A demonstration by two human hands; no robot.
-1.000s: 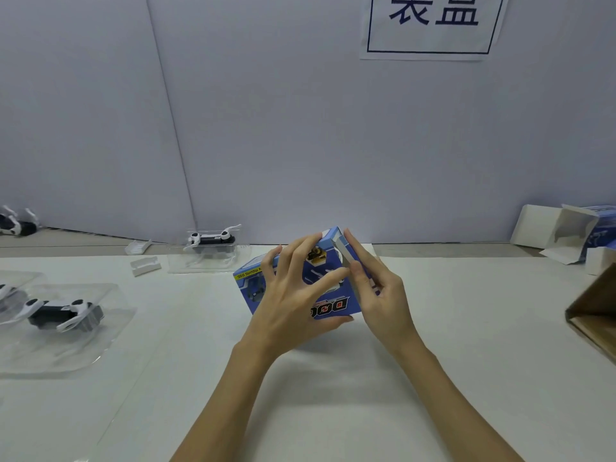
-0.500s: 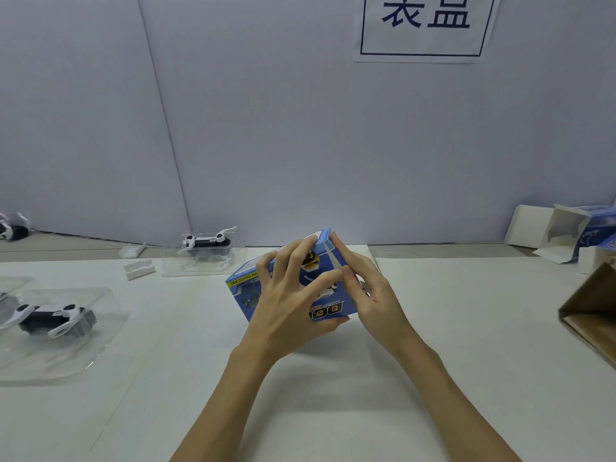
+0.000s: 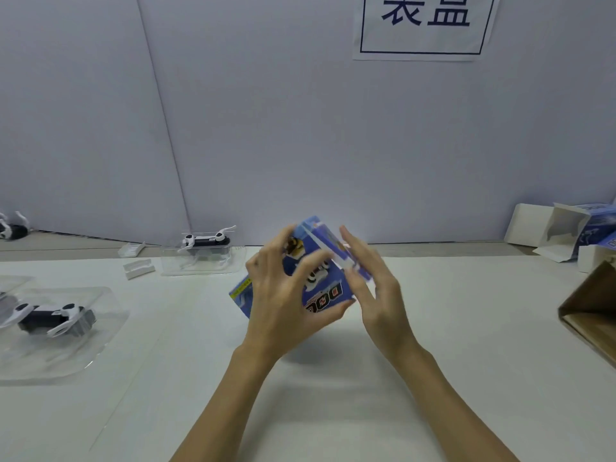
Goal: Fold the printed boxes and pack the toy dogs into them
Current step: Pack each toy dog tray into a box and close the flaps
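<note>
A blue printed box point(image 3: 325, 288) with a dog picture and red lettering is held tilted above the white table point(image 3: 333, 378) at the centre. My left hand point(image 3: 283, 295) grips it from the left, fingers curled over its printed face and thumb under its lower edge. My right hand point(image 3: 373, 288) lies with straight fingers against the box's right end, where a flap stands slightly away from the box. Two black-and-white toy dogs sit in clear plastic trays, one at the left point(image 3: 50, 316) and one at the back point(image 3: 205, 243). Whether a dog is inside the held box is hidden.
More printed boxes with open white flaps point(image 3: 566, 235) lie at the back right. A brown cardboard carton point(image 3: 590, 311) juts in at the right edge. Two small white plastic pieces point(image 3: 138, 268) lie near the back tray. Another toy dog point(image 3: 11, 228) sits far left. A wall panel stands close behind.
The box has been tipped up and turned, its right end lifted. My right hand's fingers have straightened and moved along that end, where they earlier pressed the flap shut.
</note>
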